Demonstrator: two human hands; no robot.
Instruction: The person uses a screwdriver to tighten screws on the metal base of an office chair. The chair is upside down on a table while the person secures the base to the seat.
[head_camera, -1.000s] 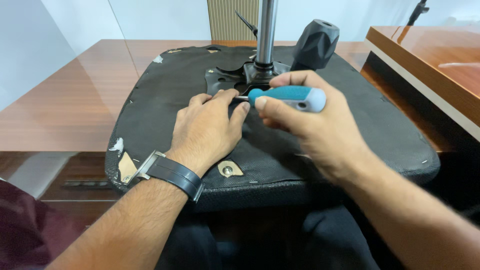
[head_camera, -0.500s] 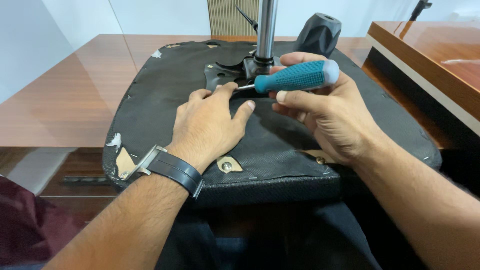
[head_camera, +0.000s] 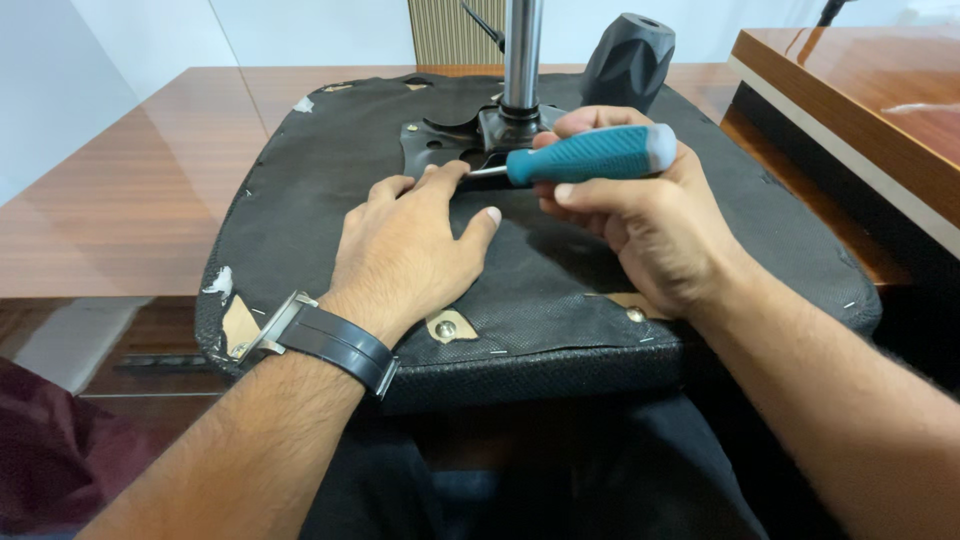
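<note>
Two hands work on an upturned black chair seat (head_camera: 620, 330) lying on the wooden table (head_camera: 130, 200). The left hand (head_camera: 405, 250) lies flat and open on the seat fabric, holding nothing. The right hand (head_camera: 640, 215) grips a teal-handled screwdriver (head_camera: 585, 155), its tip at the metal mounting plate (head_camera: 440, 140) beside the chrome column (head_camera: 522, 50).

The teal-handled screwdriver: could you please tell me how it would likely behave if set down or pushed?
The screwdriver looks rigid. Its rounded handle would probably roll, though the textured grip in the right hand seems unlikely to slip.
</note>
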